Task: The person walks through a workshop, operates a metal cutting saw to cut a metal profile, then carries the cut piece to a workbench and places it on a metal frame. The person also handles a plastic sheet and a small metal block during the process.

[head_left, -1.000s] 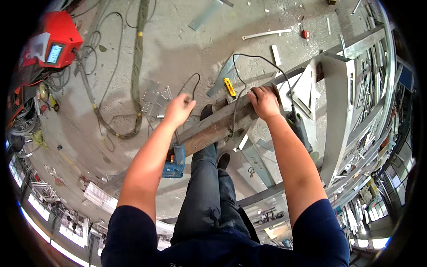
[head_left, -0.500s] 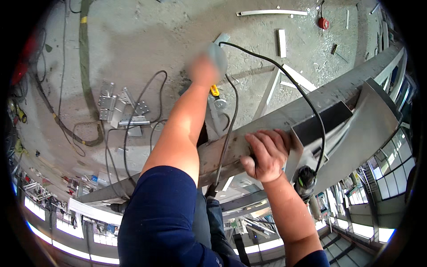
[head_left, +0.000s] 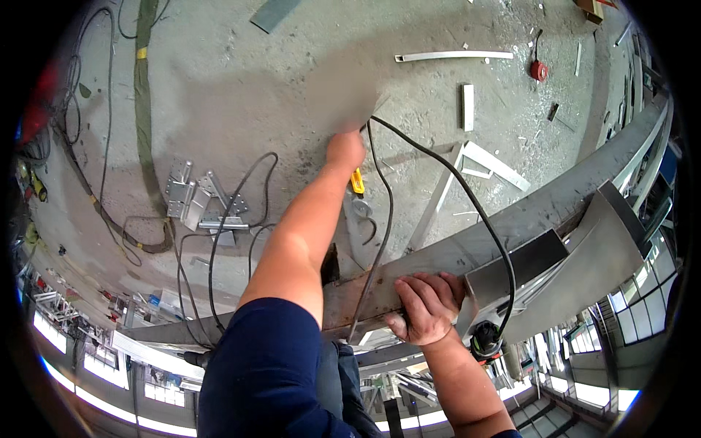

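My left hand (head_left: pixel 346 150) reaches out low over the grey floor, beyond the long steel beam (head_left: pixel 358 296). A blurred patch covers its fingers, so their grip and anything in them cannot be made out. Beside it a black cable (head_left: pixel 456 169) bends sharply. Just under the wrist lies a small yellow object (head_left: pixel 357 181), near a grey disc (head_left: pixel 361 208). My right hand (head_left: pixel 427 305) rests on top of the beam, fingers laid over the steel and thumb apart, beside the end of a rectangular metal tube (head_left: pixel 515 269).
The cable runs to a black corded power tool (head_left: pixel 485 340) hanging by the beam. Perforated metal brackets (head_left: pixel 193 201) lie left. White profile offcuts (head_left: pixel 467 108) and a red tape measure (head_left: pixel 539 71) are scattered right. A green hose (head_left: pixel 143 109) crosses the far left floor.
The view has tilted, so floor and beam sit lower in it. The grey flat piece seen by my left hand no longer shows there. My right hand stays on the beam.
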`<action>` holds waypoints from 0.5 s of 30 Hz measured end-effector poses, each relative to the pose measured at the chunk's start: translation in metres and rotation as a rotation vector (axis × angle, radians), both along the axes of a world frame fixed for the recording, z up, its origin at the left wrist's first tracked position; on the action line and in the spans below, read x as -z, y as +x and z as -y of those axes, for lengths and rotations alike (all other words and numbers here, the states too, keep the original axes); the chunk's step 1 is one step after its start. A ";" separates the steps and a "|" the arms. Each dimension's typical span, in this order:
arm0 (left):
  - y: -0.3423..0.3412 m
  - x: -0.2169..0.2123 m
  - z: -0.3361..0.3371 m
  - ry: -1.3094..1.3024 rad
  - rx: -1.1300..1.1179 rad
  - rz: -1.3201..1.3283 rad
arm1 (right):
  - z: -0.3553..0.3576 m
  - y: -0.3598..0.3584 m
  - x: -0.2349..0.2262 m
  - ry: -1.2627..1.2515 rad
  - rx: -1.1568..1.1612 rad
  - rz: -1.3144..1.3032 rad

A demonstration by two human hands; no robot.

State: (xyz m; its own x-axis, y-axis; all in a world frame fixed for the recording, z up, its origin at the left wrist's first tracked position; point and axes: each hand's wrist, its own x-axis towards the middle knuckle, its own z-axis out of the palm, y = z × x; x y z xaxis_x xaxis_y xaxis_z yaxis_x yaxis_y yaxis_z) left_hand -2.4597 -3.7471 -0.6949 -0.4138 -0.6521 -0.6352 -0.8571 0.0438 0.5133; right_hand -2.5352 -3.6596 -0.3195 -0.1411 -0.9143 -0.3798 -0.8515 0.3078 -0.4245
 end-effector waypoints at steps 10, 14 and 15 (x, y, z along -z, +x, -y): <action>-0.006 -0.046 0.249 -0.099 -0.382 -0.065 | 0.006 0.003 0.002 -0.005 0.017 -0.055; 0.009 -0.021 0.309 -0.426 -0.184 0.186 | 0.006 0.005 0.001 -0.001 0.013 -0.083; 0.014 -0.012 0.312 -0.411 -0.165 0.225 | 0.005 0.005 0.001 0.002 0.009 -0.080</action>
